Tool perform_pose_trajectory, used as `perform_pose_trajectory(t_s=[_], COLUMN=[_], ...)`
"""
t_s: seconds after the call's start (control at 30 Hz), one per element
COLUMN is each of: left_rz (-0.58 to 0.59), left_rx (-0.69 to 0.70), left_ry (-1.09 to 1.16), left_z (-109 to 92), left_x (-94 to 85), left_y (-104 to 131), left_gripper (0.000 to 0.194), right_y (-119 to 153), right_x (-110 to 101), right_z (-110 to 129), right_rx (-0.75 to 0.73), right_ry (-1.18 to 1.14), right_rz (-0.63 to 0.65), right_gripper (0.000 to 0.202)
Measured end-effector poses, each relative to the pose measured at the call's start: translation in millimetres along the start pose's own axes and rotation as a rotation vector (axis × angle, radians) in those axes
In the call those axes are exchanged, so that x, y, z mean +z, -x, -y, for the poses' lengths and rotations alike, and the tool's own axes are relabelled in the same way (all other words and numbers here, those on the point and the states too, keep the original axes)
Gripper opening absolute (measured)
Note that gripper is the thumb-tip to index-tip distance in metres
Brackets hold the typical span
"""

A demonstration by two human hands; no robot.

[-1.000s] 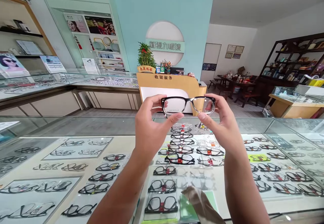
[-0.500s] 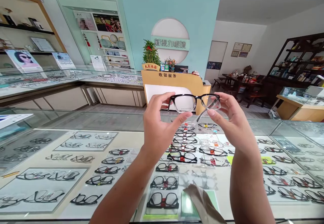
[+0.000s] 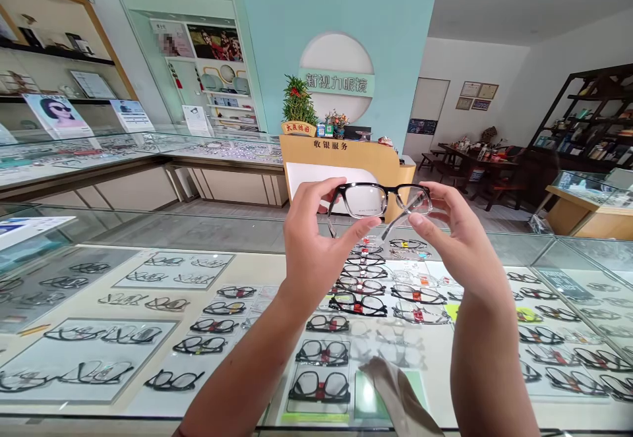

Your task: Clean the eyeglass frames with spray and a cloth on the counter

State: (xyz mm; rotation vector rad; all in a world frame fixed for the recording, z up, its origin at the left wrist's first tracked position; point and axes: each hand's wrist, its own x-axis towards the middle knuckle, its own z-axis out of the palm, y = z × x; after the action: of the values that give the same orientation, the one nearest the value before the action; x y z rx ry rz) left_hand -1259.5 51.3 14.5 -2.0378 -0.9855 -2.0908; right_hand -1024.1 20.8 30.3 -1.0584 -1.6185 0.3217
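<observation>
A pair of eyeglasses point(image 3: 391, 190) with a black upper rim and clear lower rim is held up in front of me, above the glass display counter point(image 3: 257, 242). My left hand point(image 3: 316, 239) pinches it at the left end, thumb below the lens and fingers at the hinge. At the other end, my right hand point(image 3: 452, 233) grips the frame between thumb and fingers. The temples are unfolded in part; one slants down behind the right lens. A brown-grey cloth point(image 3: 398, 394) lies on the counter near me, over a green card point(image 3: 366, 397).
Rows of eyeglasses point(image 3: 324, 352) fill the counter beneath my forearms. White trays point(image 3: 99, 358) with more frames lie to the left. Beyond stand a wooden cashier desk point(image 3: 341, 153), a potted plant point(image 3: 297, 104) and another glass case point(image 3: 222, 150). Dark shelves point(image 3: 588, 117) rise at the right.
The view has shifted slightly, so the surroundings sit a little further right. The eyeglasses have tilted a little, with the left temple showing more. Both hands keep their hold.
</observation>
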Motion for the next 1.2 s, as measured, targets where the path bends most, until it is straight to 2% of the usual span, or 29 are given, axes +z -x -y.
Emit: perform_pose_trajectory(t_s=[0.27,0.83,0.93,1.2], left_rz=[-0.009,0.001,0.027,0.184], left_rx=[0.022,0.038,-0.017,-0.215], left_ry=[-0.024,-0.026,-0.005,0.121], left_z=[-4.3,-7.7,-4.2,16.4], left_x=[-1.6,-3.2,-3.5,2.0], left_y=[-1.7,-2.2,-3.4,-11.4], left_gripper=[0.057,0.058,0.058,0.051], right_y=[-1.5,-0.9,-0.7,-1.9], right_x=[0.2,-1.1,-0.5,8.0], right_z=[-0.2,-2.3,-3.2,-0.4], right_rx=[0.039,0.012,-0.023,-0.116], right_ry=[-0.002,0.026,0.046,0.179], right_rz=[0.03,0.046,-0.001,-0.198], right_gripper=[0.056,0.056,0.055,0.057])
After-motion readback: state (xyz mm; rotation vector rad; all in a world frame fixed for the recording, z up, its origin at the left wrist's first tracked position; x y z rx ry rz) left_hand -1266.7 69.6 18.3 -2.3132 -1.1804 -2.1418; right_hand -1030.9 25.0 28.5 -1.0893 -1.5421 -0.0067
